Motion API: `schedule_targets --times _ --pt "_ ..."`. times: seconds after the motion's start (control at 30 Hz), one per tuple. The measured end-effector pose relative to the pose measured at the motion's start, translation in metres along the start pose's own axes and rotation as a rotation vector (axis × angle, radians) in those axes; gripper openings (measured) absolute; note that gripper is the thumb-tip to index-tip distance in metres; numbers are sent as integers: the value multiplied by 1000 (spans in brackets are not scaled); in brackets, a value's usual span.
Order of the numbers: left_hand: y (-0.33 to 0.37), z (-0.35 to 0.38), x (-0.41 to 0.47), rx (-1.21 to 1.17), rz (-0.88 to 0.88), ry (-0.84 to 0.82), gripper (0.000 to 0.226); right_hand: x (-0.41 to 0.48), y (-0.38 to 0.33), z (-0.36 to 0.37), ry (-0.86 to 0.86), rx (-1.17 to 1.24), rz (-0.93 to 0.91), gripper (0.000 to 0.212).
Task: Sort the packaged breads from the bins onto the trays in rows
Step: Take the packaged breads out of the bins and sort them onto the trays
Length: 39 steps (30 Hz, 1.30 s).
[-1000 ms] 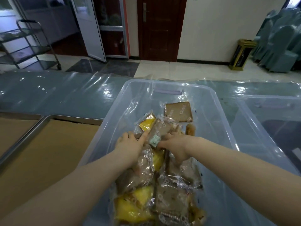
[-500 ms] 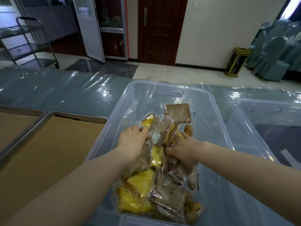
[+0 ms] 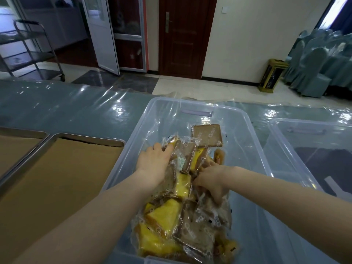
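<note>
Since a second ago both hands have slid nearer through the pile: the right hand (image 3: pixel 211 182) has pulled back and turned fingers-down, the left hand (image 3: pixel 154 164) has edged up over the far-left packets.

Left hand lies flat, fingers together, pressing on the crinkled wrappers; fingertips are under film, so I cannot tell if it pinches anything. Right hand is curled and digging between packets; it seems to pinch a wrapper, but which one I cannot tell.

The packaged breads (image 3: pixel 182 212) all lie in the clear bin (image 3: pixel 253 141), heaped under and nearer than the hands. One brown slice packet (image 3: pixel 207 135) sits apart, just beyond the right hand.

Handling, as a judgement: light, soft slices in slick clear film. Squeezing will dent them, so grip by the wrapper's edge seam or flat across a face. The film is slippery and neighbours will cling and drag along.

Counts:
- bins: two, the second bin (image 3: pixel 312 138) to the right of the right hand, no bread visible in it
- trays: two, the near tray (image 3: pixel 57 136) just left of the left hand, the far tray (image 3: pixel 21 130) further left, both lined with brown paper and bare of bread
- packets: yellow roughly five, brown roughly seven or more; overlap blocks an exact count
</note>
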<state>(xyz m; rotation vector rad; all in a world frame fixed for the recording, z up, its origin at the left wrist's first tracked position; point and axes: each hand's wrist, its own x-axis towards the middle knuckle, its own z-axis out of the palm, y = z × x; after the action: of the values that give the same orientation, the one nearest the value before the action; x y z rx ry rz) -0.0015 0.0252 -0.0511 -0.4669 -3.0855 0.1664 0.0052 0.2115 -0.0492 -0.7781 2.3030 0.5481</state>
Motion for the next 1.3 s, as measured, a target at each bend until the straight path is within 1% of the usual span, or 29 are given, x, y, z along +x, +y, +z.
schedule_targets --times 0.03,0.1,0.17,0.27,0.3,0.37,0.4,0.43,0.5,0.57,0.67,0.73,0.8,0.83,1.0,1.07,1.17,1.2,1.23,1.3 --pt "0 0 1 6 -4 19 78 0 6 -3 13 75 31 57" --pt "0 0 2 29 -4 61 80 1 21 -10 76 211 124 67" --pt "1 1 2 57 -9 83 81 3 36 -18 175 272 246 73" --pt "3 2 2 75 -22 98 83 11 52 -27 317 295 446 60" --pt "4 2 3 77 -24 98 84 15 55 -29 354 340 492 63" --pt "4 2 4 82 -28 90 87 28 57 -33 398 468 534 82" --pt "5 2 4 84 -30 83 88 33 54 -34 398 522 544 90" --pt "5 2 4 89 -32 75 89 40 51 -34 390 571 552 91" --pt "4 4 6 99 -40 65 90 53 44 -32 383 634 563 77" --pt "4 5 7 99 -48 64 86 61 38 -31 402 639 566 64" --pt "3 8 9 95 -54 69 81 65 38 -32 454 636 547 56" --pt "2 10 11 98 -48 78 82 63 47 -34 552 622 568 50" --pt "2 12 11 94 -44 87 81 63 62 -34 641 568 615 55" --pt "2 12 11 93 -43 89 81 62 69 -32 645 564 637 61" --pt "1 12 10 73 -41 97 83 62 87 -23 545 655 674 76" --pt "0 12 10 64 -38 96 84 63 84 -23 553 637 667 78" --pt "-1 8 9 43 -30 104 84 61 77 -28 579 581 634 74" --pt "-2 6 9 35 -29 122 82 59 74 -31 594 561 615 71" --pt "-3 3 9 25 -30 148 79 56 71 -35 611 552 591 62" --pt "-7 -5 8 3 -41 204 77 46 64 -44 653 608 529 37"
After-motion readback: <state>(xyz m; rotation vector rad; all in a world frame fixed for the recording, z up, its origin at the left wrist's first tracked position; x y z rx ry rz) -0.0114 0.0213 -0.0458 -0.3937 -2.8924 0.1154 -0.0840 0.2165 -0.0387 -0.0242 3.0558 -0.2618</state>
